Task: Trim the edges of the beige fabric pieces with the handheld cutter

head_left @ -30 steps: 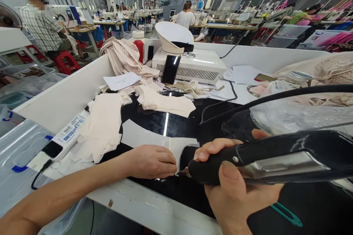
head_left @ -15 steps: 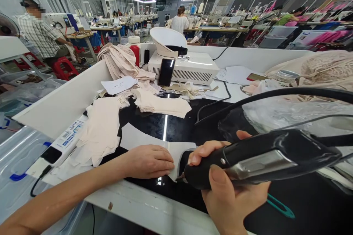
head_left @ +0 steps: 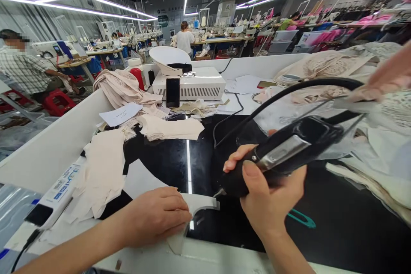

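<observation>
My left hand (head_left: 160, 214) lies over a white, curved sheet piece (head_left: 143, 180), its fingers side by side and nearly flat, pressing it to the glossy black worktop (head_left: 212, 227). Under the palm, part of the piece is hidden. My right hand (head_left: 269, 192) is wrapped round a black corded hand tool (head_left: 289, 145) with a silver plate on its side. Its small metal tip points down-left, close to the right end of the piece; whether they touch I cannot tell. Stacks of cream cut pieces (head_left: 107, 150) lie left of my left hand, with more cream pieces (head_left: 171, 128) beyond.
At upper right, another person's blurred hand (head_left: 391, 72) is near the tool's black cable (head_left: 298, 84). A teal loop-shaped item (head_left: 302, 218) lies beside my right wrist. A phone (head_left: 173, 93) leans on a white box (head_left: 202, 83). Cream fabric and plastic (head_left: 321, 68) are heaped at right.
The white piece has shifted toward me under my left hand. My right hand has lifted the tool's tip from beside my left fingers. The other person's hand has appeared at upper right; the view has swung right.
</observation>
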Action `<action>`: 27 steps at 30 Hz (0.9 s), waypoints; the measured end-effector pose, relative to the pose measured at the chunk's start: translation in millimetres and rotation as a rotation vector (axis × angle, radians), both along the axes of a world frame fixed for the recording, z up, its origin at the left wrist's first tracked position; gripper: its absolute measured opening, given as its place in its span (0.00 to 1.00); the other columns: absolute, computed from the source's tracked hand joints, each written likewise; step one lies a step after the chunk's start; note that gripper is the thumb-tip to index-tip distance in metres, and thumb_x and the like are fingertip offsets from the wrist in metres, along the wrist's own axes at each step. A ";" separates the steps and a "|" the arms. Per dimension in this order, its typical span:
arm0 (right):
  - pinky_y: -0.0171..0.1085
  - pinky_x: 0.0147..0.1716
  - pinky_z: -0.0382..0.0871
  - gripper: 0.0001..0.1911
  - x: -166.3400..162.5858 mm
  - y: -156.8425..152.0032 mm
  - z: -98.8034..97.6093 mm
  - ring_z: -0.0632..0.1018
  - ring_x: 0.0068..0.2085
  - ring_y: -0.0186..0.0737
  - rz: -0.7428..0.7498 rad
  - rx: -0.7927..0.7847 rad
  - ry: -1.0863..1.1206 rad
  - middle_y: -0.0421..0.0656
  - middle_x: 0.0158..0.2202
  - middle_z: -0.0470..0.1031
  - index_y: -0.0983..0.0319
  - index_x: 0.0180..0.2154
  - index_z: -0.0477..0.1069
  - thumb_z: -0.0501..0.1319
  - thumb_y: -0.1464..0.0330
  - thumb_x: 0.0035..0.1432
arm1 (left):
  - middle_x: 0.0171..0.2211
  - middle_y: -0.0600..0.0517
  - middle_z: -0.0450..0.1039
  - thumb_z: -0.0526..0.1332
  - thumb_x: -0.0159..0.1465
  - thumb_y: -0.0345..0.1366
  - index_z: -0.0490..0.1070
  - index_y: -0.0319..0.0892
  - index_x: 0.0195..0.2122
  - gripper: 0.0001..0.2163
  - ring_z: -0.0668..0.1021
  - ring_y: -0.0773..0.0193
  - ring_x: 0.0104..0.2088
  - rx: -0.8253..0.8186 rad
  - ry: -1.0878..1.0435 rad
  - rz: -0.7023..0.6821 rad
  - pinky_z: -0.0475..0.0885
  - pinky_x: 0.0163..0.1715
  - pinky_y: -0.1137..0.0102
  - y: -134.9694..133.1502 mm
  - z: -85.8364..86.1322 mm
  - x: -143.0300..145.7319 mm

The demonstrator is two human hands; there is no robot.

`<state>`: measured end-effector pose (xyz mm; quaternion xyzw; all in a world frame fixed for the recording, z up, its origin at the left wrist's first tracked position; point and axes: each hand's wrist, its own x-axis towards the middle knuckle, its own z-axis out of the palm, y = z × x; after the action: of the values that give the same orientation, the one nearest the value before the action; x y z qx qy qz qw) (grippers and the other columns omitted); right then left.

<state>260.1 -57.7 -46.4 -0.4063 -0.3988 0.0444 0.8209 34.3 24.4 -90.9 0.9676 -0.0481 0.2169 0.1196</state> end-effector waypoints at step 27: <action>0.34 0.29 0.82 0.19 -1.8 -8.2 -12.6 0.82 0.26 0.34 0.028 -0.041 -0.087 0.32 0.35 0.82 0.51 0.50 0.72 0.73 0.73 0.62 | 0.44 0.51 0.81 0.63 0.81 0.39 0.77 0.41 0.56 0.09 0.84 0.59 0.43 0.239 -0.038 0.084 0.81 0.60 0.62 5.4 -26.3 48.2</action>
<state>258.3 -66.0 -59.1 -0.4190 -0.4389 0.0462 0.7935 82.5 29.7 -117.2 0.9719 -0.0355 0.2325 -0.0069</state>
